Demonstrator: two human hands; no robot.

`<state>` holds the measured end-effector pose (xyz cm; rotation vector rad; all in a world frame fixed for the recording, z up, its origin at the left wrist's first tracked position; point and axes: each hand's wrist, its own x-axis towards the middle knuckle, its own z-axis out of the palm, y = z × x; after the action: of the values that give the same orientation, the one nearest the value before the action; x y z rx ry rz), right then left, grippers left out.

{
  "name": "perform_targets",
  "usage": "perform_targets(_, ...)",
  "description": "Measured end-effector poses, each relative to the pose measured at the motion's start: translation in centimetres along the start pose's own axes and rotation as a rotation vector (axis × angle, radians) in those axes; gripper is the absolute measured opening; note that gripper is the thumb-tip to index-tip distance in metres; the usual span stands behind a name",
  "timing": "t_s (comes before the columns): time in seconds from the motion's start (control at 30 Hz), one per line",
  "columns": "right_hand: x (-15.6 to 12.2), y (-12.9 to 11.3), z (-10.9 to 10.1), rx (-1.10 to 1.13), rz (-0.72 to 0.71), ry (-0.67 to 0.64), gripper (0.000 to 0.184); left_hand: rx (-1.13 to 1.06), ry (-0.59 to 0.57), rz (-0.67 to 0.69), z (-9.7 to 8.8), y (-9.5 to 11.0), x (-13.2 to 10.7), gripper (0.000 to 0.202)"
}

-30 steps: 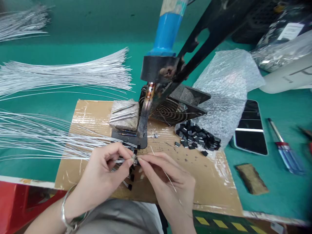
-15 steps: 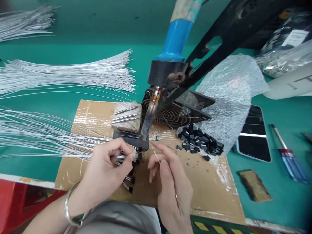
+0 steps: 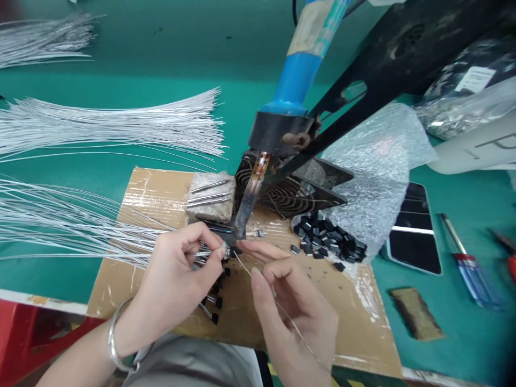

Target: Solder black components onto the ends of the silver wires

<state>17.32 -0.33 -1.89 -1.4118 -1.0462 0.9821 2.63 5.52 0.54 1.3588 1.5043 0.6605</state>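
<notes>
My left hand [image 3: 183, 271] pinches the end of a white wire with a small metal-and-black part at its tip, partly hidden by the fingers. My right hand [image 3: 296, 309] grips thin solder wire [image 3: 300, 334] between thumb and fingers, its free end close to the left fingertips. Just above the two hands, the tip of a mounted soldering iron [image 3: 246, 207] points downward. Beneath the left hand, several white wires [image 3: 129, 234] run in from the left, with black-ended parts [image 3: 213, 301] on their ends over the cardboard.
A fan [image 3: 282, 193] sits behind the iron. Small black pieces [image 3: 328, 236] spill from bubble wrap [image 3: 371, 161]. A block with metal rods [image 3: 212, 196] is left of the iron. Farther right are a phone [image 3: 415, 236], a screwdriver [image 3: 470, 269] and a brown pad [image 3: 417, 314].
My right hand has brought the solder's end up and leftward, near the part in my left hand. The left hand keeps its pinch just below the iron. The view has shifted slightly.
</notes>
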Motion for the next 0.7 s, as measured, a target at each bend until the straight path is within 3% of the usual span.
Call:
perform_targets(0.2,0.1,-0.9,0.9,0.135,0.107,0.046,0.024,-0.004,0.023,-0.002,-0.1,0.3,0.1,0.016)
perform_targets(0.53,1.2,-0.1,0.2,0.157,0.03,-0.022,0.021,-0.028,0.049,-0.015,-0.2,1.1,0.5,0.014)
perform_targets(0.7,1.0,-0.8,0.6,0.152,0.104,0.052,0.022,-0.017,0.048,-0.008,-0.1,1.3,0.5,0.014)
